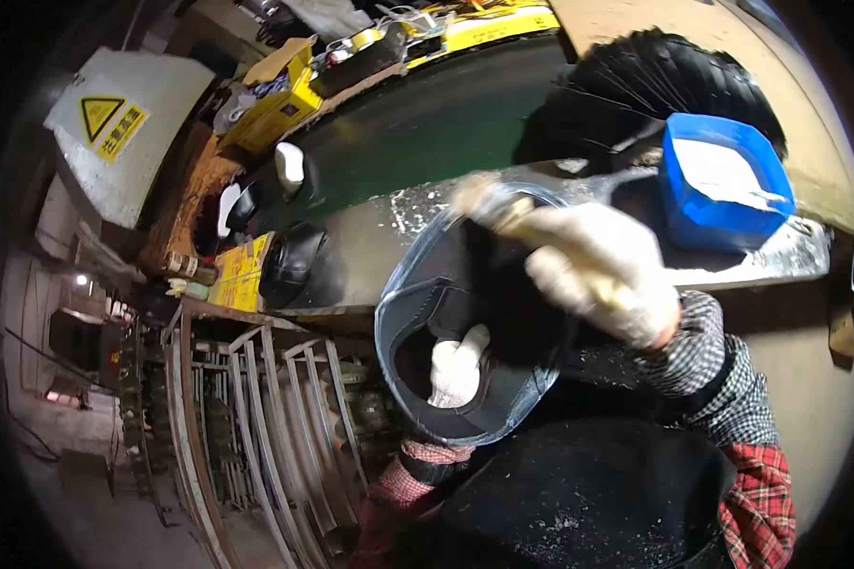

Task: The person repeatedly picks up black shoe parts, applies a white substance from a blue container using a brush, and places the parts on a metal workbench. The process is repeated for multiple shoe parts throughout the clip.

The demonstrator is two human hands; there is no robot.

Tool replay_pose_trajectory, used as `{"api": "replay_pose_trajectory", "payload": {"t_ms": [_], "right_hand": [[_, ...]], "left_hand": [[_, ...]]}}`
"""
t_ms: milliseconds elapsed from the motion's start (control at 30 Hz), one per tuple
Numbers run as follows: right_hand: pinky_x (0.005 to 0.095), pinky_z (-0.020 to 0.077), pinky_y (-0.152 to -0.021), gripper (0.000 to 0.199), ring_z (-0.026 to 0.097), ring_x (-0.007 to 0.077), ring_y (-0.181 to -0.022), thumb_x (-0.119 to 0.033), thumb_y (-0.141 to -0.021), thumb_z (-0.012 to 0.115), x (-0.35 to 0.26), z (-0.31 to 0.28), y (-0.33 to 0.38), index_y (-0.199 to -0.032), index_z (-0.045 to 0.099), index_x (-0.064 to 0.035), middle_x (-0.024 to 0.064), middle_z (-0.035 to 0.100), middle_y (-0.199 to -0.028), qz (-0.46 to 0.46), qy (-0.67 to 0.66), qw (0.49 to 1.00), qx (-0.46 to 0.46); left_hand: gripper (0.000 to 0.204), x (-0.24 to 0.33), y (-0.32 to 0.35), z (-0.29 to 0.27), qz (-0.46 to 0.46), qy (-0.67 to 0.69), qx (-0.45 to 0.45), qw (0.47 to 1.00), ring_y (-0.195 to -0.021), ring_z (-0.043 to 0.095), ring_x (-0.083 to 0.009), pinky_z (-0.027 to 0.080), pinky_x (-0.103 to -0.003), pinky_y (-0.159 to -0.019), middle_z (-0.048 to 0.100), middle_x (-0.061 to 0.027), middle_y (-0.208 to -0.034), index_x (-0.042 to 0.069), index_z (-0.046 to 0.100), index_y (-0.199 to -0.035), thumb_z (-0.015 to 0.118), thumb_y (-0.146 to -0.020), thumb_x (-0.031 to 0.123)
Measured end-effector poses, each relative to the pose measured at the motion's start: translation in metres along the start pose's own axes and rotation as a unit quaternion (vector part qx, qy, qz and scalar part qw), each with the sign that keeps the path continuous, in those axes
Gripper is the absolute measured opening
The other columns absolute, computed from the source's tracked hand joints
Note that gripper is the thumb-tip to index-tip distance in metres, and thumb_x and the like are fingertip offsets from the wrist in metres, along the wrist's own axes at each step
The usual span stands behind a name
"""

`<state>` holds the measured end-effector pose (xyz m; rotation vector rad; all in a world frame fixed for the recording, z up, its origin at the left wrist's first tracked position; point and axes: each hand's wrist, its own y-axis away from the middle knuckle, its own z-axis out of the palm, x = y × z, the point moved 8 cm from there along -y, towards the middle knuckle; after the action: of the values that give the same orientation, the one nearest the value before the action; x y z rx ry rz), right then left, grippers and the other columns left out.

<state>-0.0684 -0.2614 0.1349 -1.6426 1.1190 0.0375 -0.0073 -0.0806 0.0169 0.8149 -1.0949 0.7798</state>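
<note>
A dark tube-like piece [389, 318] with a bluish rim is held up in front of me, its wide mouth facing me. Inside it shows my left hand [458, 368] in a white glove, thumb raised and fingers curled against the dark wall; the near rim hides the wrist. My right hand [603, 270], also in a white glove, is blurred over the far right of the rim. Its fingers are closed around what looks like a brush with a beige end [479, 196], which lies across the far rim.
A blue tub [726, 190] of white material stands at the right of the bench [375, 223], before a black fanned stack [674, 85]. Black rounded parts [294, 264] and yellow boxes [280, 109] lie left. A metal rack [266, 417] stands lower left.
</note>
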Motion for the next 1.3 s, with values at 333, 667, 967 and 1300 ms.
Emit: {"api": "replay_pose_trajectory", "payload": {"t_ms": [333, 667, 967, 1300], "right_hand": [[0.0323, 0.0532, -0.083, 0.029, 0.067, 0.0205, -0.092, -0.007, -0.09, 0.069, 0.071, -0.002, 0.112, -0.116, 0.064, 0.0046, 0.0129, 0.069, -0.102, 0.312, -0.109, 0.943, 0.027], [0.0305, 0.0514, -0.086, 0.044, 0.064, 0.0198, -0.095, -0.028, -0.094, 0.071, 0.072, 0.011, 0.113, -0.119, 0.063, 0.006, 0.0133, 0.066, -0.11, 0.347, -0.087, 0.933, -0.042], [0.0373, 0.0499, -0.099, 0.029, 0.065, 0.0259, -0.109, -0.013, -0.096, 0.067, -0.02, 0.088, 0.039, -0.119, 0.062, 0.0055, 0.0179, 0.067, -0.116, 0.373, -0.199, 0.881, -0.213], [0.0343, 0.0508, -0.093, 0.03, 0.064, 0.0224, -0.102, -0.011, -0.094, 0.068, -0.056, 0.103, 0.025, -0.12, 0.063, 0.0018, 0.0149, 0.066, -0.115, 0.33, -0.118, 0.891, -0.289]], "left_hand": [[0.036, -0.007, -0.173, -0.152, -0.028, 0.011, -0.124, 0.992, -0.075, 0.066, -0.0232, 0.056, -0.034, -0.064, 0.068, -0.014, -0.1, 0.004, 0.054, -0.134, 0.051, -0.105, 0.026], [0.042, 0.054, -0.08, -0.211, 0.171, 0.012, 0.13, 0.977, -0.079, 0.069, -0.0238, 0.06, -0.035, -0.069, 0.069, -0.0136, -0.102, 0.0, 0.05, -0.14, 0.055, -0.105, 0.023], [0.059, 0.008, 0.485, -0.384, -0.489, -0.523, 0.512, 0.474, -0.121, 0.059, -0.0433, 0.049, -0.053, -0.098, 0.06, -0.0233, -0.134, 0.003, 0.05, -0.142, 0.058, -0.098, 0.041], [0.062, -0.12, 0.507, -0.432, -0.035, 0.13, 0.772, 0.621, -0.115, 0.063, -0.0358, 0.054, -0.046, -0.096, 0.058, -0.024, -0.13, -0.001, 0.046, -0.139, 0.072, -0.088, 0.02]]}}
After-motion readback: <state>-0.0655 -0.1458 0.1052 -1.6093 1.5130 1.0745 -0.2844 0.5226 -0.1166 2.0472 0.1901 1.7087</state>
